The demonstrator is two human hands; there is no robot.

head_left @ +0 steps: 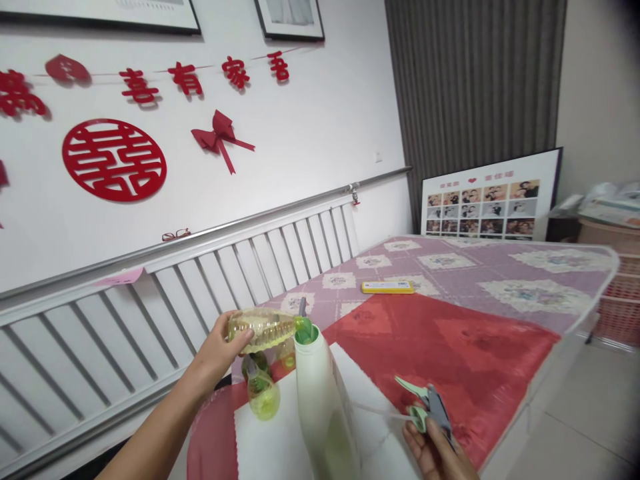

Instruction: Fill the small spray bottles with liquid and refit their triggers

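Pouring from the ribbed yellow-green bottle (263, 330) into the tall pale bottle (325, 400) looks like the step in hand. Left of lower centre, the left hand (233, 337) has its fingers wrapped around the ribbed bottle, tipped nearly level, its neck at the pale bottle's open mouth; I cannot tell whether liquid flows. At lower right, the right hand's (437, 447) fingers are curled around a spray head (431, 407). Below the ribbed bottle, a small bottle (263, 397) stands on the counter (550, 260). The next move probably calls for a steady, gradual tilt, neck kept over the mouth.
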